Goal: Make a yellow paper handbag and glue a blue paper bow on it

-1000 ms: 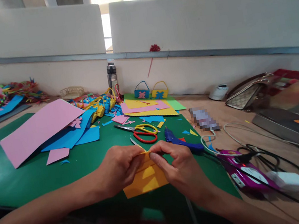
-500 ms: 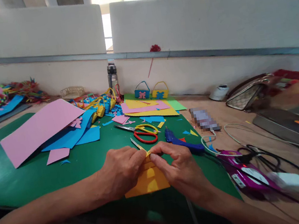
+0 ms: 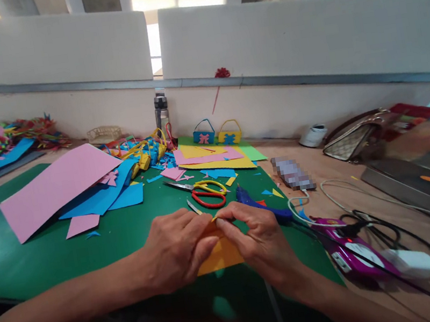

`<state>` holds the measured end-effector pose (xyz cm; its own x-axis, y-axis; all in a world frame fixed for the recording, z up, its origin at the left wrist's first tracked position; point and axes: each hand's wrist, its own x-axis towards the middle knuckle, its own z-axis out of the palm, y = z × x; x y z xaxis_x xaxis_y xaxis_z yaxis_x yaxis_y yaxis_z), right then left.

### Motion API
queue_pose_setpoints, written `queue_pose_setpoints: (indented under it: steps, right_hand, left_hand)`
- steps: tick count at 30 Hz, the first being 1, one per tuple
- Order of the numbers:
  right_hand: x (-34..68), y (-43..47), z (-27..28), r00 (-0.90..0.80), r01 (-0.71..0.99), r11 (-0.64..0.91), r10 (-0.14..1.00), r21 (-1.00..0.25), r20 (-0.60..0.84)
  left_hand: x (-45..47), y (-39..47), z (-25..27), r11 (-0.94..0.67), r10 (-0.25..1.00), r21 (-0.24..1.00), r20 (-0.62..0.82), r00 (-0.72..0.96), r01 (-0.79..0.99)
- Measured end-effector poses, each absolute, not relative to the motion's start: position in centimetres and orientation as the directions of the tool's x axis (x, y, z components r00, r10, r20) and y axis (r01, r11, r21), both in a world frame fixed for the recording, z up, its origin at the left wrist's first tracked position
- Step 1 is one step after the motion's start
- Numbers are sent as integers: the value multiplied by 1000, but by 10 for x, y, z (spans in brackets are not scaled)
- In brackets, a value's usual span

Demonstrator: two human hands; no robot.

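**Left hand and right hand are gripping an orange-yellow sheet**

The left hand is closing over the sheet's left part, while the right is pinching its upper edge between thumb and fingers. The sheet is staying between them, above the green mat. Scissors are lying just beyond; a blue glue gun is resting beside the right hand.

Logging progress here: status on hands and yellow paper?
Left hand, right hand: both holding yellow paper. Paper partly covered. Scissors and glue gun lie close beyond.
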<state>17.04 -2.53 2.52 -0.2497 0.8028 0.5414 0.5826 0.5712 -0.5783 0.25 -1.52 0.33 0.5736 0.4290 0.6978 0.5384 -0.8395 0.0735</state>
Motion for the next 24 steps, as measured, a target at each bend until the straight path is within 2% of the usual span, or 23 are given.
queue_pose_setpoints:
  steps: [6, 13, 19, 24]
  right_hand:
    - [169, -24, 25, -239, 551, 577, 801, -603, 549]
    - [169, -23, 23, -231, 489, 537, 840, -687, 491]
    - [167, -26, 22, -219, 484, 502, 863, -717, 456]
    - [167, -26, 22, -217, 490, 483, 874, -726, 435]
  left_hand:
    - [2, -10, 1, -832, 464, 171, 736, 493, 528]
    - [3, -9, -4, -838, 465, 182, 730, 501, 514]
    - [3, -9, -5, -834, 486, 196, 704, 518, 516]
    - [3, -8, -7, -846, 456, 174, 725, 516, 504]
